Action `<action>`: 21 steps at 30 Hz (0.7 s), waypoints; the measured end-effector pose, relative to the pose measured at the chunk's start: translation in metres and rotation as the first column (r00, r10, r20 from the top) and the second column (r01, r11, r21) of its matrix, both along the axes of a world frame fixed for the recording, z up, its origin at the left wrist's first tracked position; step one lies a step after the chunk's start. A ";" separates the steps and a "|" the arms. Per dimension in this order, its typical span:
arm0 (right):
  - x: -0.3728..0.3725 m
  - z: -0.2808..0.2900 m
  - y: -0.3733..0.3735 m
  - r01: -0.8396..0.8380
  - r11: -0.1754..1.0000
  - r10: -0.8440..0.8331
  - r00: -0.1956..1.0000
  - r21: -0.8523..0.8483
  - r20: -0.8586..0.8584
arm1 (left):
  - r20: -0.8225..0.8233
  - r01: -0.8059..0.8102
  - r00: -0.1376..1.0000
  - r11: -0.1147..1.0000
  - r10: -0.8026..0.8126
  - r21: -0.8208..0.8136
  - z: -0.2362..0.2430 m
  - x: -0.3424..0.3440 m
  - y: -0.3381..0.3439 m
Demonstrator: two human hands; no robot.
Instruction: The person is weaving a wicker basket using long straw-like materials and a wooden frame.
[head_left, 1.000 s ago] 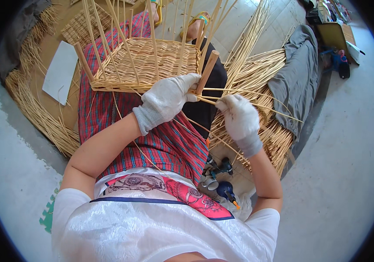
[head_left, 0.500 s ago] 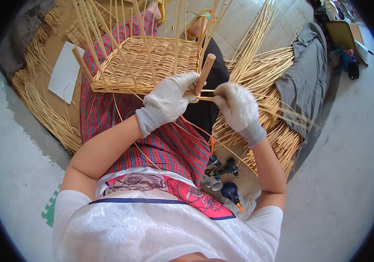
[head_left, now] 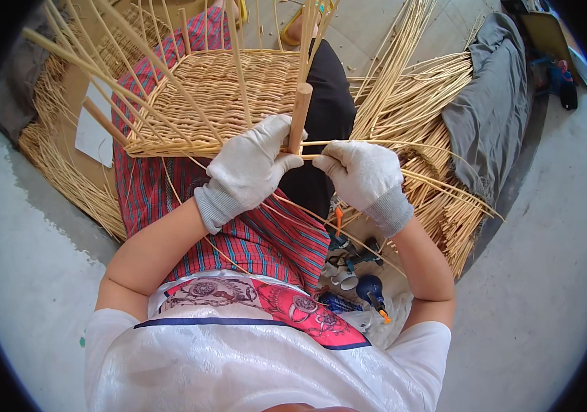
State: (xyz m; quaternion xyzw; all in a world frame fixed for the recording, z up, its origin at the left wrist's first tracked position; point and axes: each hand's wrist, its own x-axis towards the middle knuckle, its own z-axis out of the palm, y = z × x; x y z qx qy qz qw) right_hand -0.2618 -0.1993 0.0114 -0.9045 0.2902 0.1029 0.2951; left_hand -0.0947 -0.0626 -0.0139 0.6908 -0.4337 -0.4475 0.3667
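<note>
A partly woven wicker basket (head_left: pixel 218 86) lies on my lap, its thin upright stakes and thicker wooden posts sticking up from the rim. My left hand (head_left: pixel 255 161), in a white knit glove, is closed on the basket's near right corner, thumb and fingers beside the round wooden post (head_left: pixel 299 117). Just to the right, my gloved right hand (head_left: pixel 365 175) pinches wicker strands (head_left: pixel 312 157) that run out from that corner. Their long ends (head_left: pixel 454 189) trail off to the right beyond the hand. The left fingertips are partly hidden behind the post.
Bundles of wicker rods (head_left: pixel 410 103) lie on the floor to the right, partly under a grey cloth (head_left: pixel 492 103). More rods (head_left: pixel 67 178) lie at the left, near a white board (head_left: pixel 94 130). A blue spray bottle (head_left: pixel 370 288) and a cordless drill (head_left: pixel 365 254) are by my right elbow.
The basket and left hand have shifted a little left and toward me. My right hand has moved slightly left and down, closer to the corner post, and the trailing strands have settled.
</note>
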 end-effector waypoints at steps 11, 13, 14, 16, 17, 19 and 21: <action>0.028 -0.010 -0.049 -0.033 0.990 0.042 0.997 -0.139 0.057 | 0.130 -0.091 0.987 0.996 0.094 -0.024 0.006 -0.006 -0.002; 0.041 -0.012 -0.059 -0.073 0.990 0.083 0.993 -0.122 0.080 | 0.154 -0.072 0.985 0.997 0.074 -0.019 0.008 -0.005 -0.001; 0.050 -0.022 -0.062 -0.076 0.990 0.086 0.993 -0.120 0.085 | 0.159 -0.075 0.984 0.997 0.077 -0.017 0.009 -0.005 0.000; 0.063 -0.050 -0.068 -0.141 0.922 0.300 0.848 -0.360 0.437 | 0.123 -0.071 0.990 0.997 0.076 -0.044 0.008 -0.006 -0.001; 0.064 -0.060 -0.071 -0.162 0.958 0.253 0.866 -0.237 0.431 | 0.127 -0.069 0.989 0.996 0.075 -0.051 0.006 -0.006 -0.001; 0.066 -0.066 -0.073 -0.176 0.958 0.267 0.830 -0.225 0.490 | 0.163 -0.040 0.985 0.996 0.051 -0.074 0.005 -0.004 0.001; 0.064 -0.066 -0.072 -0.192 0.957 0.281 0.790 -0.217 0.545 | 0.132 -0.015 0.991 0.999 0.022 -0.052 0.003 -0.001 0.006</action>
